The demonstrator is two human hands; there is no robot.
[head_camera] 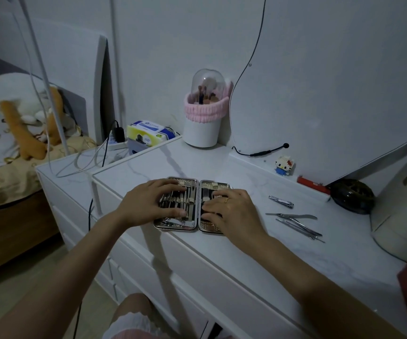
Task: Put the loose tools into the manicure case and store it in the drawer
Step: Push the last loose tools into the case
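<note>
Head view: manicure case (198,183) lies open on the table (283,255). Left hand (148,201) and right hand (229,209) rest flat on its halves, gripping nothing. Loose tools (295,222) lie right; advise steadying the case, seating each individually.
</note>
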